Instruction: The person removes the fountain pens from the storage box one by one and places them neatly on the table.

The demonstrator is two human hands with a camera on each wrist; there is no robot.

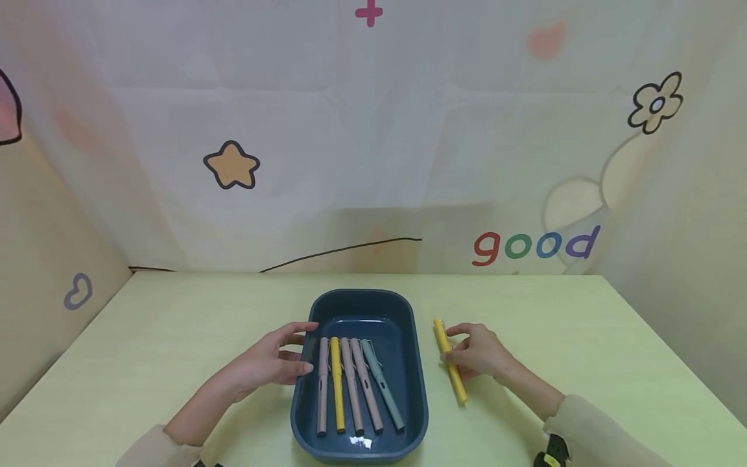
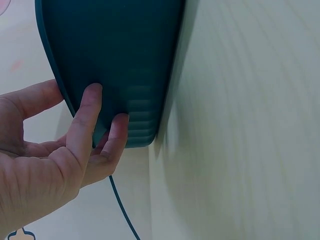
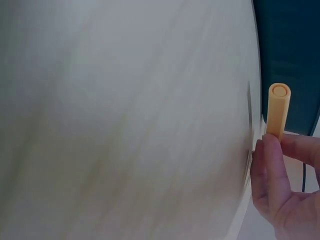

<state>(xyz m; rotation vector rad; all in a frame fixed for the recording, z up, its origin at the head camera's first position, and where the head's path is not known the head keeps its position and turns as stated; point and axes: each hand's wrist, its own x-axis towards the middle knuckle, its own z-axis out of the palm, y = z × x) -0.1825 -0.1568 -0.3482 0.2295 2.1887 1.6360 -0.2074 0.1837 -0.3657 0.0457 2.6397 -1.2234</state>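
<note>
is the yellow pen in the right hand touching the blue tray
Apart. The head view shows it: a strip of bare table lies between the yellow pen and the blue tray.

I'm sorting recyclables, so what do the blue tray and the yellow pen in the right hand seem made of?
The blue tray: probably hard plastic, glossy, judging by bright reflections and rounded, moulded-looking corners; glazed ceramic isn't ruled out.
The yellow pen: likely plastic, satin-finished, given its even colour and soft sheen; coated metal remains possible.
</note>
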